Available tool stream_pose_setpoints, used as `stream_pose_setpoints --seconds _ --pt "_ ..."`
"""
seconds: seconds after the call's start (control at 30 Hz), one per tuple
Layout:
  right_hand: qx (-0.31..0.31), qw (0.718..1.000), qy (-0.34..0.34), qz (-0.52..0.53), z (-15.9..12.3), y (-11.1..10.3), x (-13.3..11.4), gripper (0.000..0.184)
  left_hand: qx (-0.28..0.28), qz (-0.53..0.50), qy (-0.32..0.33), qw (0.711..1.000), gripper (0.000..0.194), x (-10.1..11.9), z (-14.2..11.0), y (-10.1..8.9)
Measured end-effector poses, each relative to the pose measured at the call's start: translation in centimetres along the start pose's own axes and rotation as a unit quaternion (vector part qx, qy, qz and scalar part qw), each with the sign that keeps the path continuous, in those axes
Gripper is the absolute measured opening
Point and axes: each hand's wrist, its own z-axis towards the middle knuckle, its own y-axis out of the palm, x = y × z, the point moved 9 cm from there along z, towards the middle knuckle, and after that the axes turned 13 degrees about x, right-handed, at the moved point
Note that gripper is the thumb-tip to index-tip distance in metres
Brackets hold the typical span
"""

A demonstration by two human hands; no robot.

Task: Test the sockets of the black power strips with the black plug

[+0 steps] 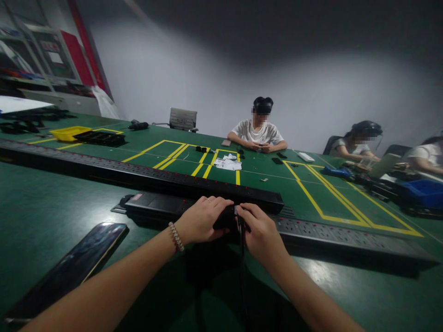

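In the head view, my left hand (204,219), with a beaded bracelet at its wrist, is wrapped over the right end of a short black power strip (155,205). Close beside it, my right hand (259,226) pinches the end of a black cable (242,267) against that strip end. A small pale piece shows at the right fingertips; its kind cannot be made out. The cable hangs down toward me. Directly behind both hands runs a long black power strip (138,173) with red dots. Another socket strip (346,237) extends to the right of my right hand.
A phone (72,272) lies at the left on the green table (155,299). Farther back are a yellow tray (71,133), a black tray (100,138) and white papers (228,162). One person (258,131) sits opposite; two more sit at the right near a blue bin (424,191).
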Motion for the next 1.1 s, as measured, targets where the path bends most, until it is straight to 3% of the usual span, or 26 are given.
stream_pose_setpoints --seconds 0.2,0.5,0.7,1.1 --pt "-0.005 1.0 -0.007 -0.01 0.1 0.1 -0.1 0.039 0.003 0.001 0.002 1.0 0.065 0.1 0.0 -0.2" --pt "0.004 0.999 0.014 0.04 0.7 0.0 0.4 0.028 0.003 0.002 0.003 1.0 0.063 0.0 -0.1 0.0" --pt "-0.019 0.999 0.017 0.034 0.2 0.9 0.6 0.037 0.004 0.005 0.002 1.0 0.061 -0.1 -0.1 0.0" --pt "-0.018 0.999 0.027 0.029 0.0 1.0 0.9 0.038 -0.005 0.017 0.01 1.0 0.051 0.1 0.0 0.1"
